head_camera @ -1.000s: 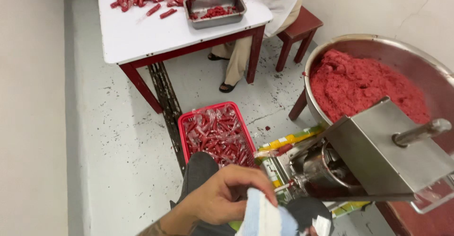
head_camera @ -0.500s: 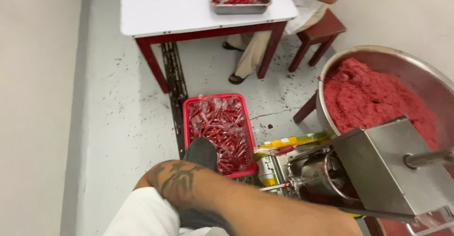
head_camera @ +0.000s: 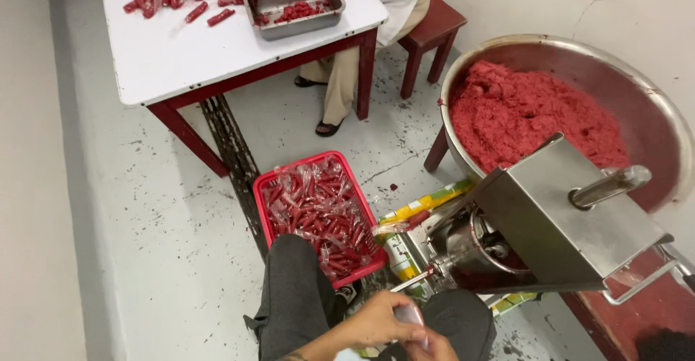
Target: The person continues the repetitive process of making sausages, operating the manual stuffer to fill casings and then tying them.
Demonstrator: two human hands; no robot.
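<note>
At the bottom edge of the view, above the person's dark-trousered knees, the left hand [head_camera: 376,317] and the right hand [head_camera: 427,346] meet, both pinching a small clear sleeve [head_camera: 410,315] between fingers and thumb (the right hand is cut off by the frame, so only its knuckles show). The sleeve sits just below the thin nozzle [head_camera: 413,280] that sticks out of the steel stuffer [head_camera: 550,223], near its tip but not on it. Behind the stuffer stands a wide steel basin [head_camera: 651,115] heaped with red minced meat [head_camera: 528,115]. On the floor, touching the person's left knee, lies a red crate [head_camera: 264,187] full of filled red sticks in clear wrap. Farther back is a white table [head_camera: 181,57] on red legs with loose red sticks and a steel tray [head_camera: 297,24] holding a few more; another person sits behind it on a red stool [head_camera: 434,24], only trousers and a sandalled foot showing.
</note>
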